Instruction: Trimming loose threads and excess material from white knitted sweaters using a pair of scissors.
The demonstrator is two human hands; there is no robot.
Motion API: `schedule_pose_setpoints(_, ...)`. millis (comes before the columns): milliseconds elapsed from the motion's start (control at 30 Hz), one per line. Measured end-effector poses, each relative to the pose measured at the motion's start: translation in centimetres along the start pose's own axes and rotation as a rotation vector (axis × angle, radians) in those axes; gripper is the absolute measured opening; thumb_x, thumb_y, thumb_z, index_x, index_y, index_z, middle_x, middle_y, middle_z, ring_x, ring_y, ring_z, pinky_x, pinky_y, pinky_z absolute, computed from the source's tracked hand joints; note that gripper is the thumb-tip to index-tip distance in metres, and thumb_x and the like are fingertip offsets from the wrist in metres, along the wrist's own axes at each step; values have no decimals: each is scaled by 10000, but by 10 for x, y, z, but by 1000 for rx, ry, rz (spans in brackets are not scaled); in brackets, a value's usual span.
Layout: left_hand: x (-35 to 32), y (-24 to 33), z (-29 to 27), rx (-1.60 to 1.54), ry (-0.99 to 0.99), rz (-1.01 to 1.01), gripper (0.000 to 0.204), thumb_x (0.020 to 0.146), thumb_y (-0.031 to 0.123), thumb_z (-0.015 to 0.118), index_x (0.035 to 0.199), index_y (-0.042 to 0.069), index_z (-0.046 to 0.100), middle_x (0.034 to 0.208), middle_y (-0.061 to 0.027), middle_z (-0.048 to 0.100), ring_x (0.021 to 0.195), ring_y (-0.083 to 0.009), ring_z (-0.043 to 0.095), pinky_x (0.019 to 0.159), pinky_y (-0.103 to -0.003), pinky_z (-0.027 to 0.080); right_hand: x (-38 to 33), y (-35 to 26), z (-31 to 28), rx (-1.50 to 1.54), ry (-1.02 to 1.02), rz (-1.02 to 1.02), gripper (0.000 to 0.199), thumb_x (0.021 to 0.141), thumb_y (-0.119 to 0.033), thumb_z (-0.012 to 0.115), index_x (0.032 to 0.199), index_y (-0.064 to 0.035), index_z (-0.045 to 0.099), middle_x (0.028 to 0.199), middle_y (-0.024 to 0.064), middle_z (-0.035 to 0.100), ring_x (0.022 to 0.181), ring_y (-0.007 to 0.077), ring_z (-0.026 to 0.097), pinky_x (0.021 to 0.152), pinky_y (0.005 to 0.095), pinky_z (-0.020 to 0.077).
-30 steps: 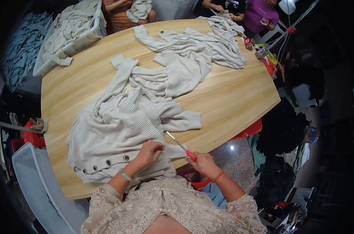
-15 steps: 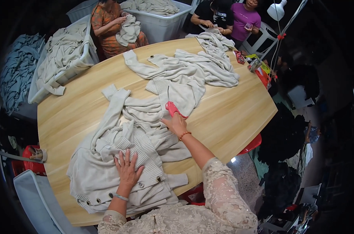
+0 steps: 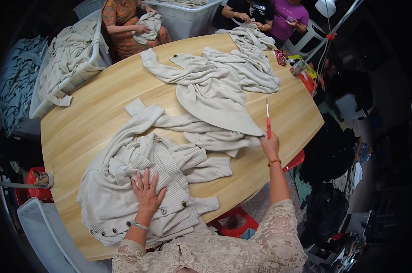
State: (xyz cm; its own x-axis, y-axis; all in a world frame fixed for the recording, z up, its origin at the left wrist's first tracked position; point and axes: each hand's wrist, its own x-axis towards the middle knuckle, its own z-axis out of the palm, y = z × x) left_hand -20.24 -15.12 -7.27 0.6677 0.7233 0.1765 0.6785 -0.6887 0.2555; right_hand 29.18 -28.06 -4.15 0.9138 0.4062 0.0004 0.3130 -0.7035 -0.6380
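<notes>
1. Beneath the buttoned cardigan (image 3: 108, 186): wooden desk (image 3: 97, 102).
2. As landmark: that cardigan, heaped with sleeves crumpled; could crease or slide if pressed and dragged.
3. Beyond the cardigan and to its right: pale knit garment (image 3: 217, 100), one edge drawn out sideways; could stretch out of shape if tugged hard.
4. On top of the cardigan: left hand (image 3: 147, 194), flat, fingers spread, gripping nothing.
5. Right of the cardigan, well apart from the left: right hand (image 3: 270, 145), apparently closed on both tool and garment edge.
6. Also right of the cardigan: red-handled tool (image 3: 268, 127), tip pointing away; might snag the knit if swung during a pull.
7. Along the cardigan's near side: dark buttons (image 3: 114, 231); could catch loose yarn if dragged across.
</notes>
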Motion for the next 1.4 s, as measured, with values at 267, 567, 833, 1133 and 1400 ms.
schedule_pose_setpoints(267,3,1,4,62,-6,17,686,813,433,659,1406,160,447,1559,-124,255,1443,-424,137,1115,-647,82,-53,111,-42,-94,-51,155,201,714,-169,679,815,3,654,728,177,657,705,316,659,673,411,497)
schedule_pose_setpoints(567,-4,-1,3,127,-25,4,694,821,436,644,1418,160,425,1562,-138,242,1445,-430,122,1128,-630,60,-103,-93,-57,686,-270,-210,166,808,-63,628,954,14,654,722,-1,625,622,66,530,542,281,460)
schedule_pose_setpoints(833,-44,-37,7,43,70,2,753,787,364,674,1396,11,406,1510,-170,324,1426,-364,244,1145,-588,148,-220,-158,-54,403,-1152,-763,290,818,-288,738,965,-47,668,694,113,583,603,206,545,593,337,447)
schedule_pose_setpoints(1133,-45,-7,-74,-435,-393,-171,751,778,306,689,1400,3,395,1438,-182,418,1382,-339,336,1149,-506,225,-153,-63,12,502,-686,14,343,831,-162,690,1089,61,653,867,140,721,824,169,670,786,301,504)
schedule_pose_setpoints(1400,28,-14,-156,-397,-117,-371,147,894,122,621,985,25,684,869,-148,673,757,-279,643,683,-330,498,-172,-65,34,467,-731,-155,258,858,-145,655,1043,35,657,841,152,704,747,184,655,708,323,497)
